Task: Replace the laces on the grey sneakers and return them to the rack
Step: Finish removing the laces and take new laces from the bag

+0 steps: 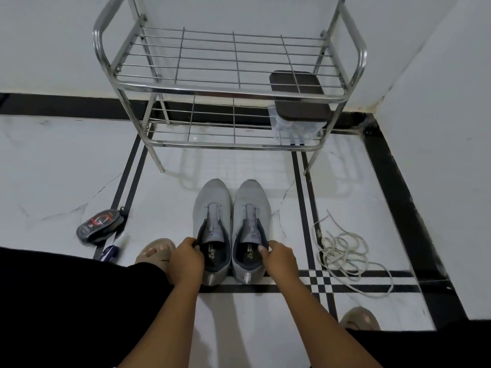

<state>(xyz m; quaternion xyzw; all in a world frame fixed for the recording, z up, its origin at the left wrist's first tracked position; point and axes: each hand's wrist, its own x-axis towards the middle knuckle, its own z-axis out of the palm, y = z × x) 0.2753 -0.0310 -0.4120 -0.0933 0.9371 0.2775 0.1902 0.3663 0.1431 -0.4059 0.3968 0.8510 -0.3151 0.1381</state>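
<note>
Dark-lidded clear box (297,112) (contents unclear), perhaps a shoe brush (99,226) left.

Rack top shelf (212,53): open wire grid, unobstructed across left and middle.
Rack bottom shelf (212,128): right end is taken by a clear box with a dark lid (299,102); left and middle are free.
Floor between rack and sneakers (231,224): a bare strip of tile is seen.
Left of sneakers: a foot in a sandal (155,252) just beside; a dark pouch (99,227) farther out.
Right of sneakers: bare tile, then a loose tangle of laces (345,251).
Right wall (438,128): side room past the rack is closed off.
</note>
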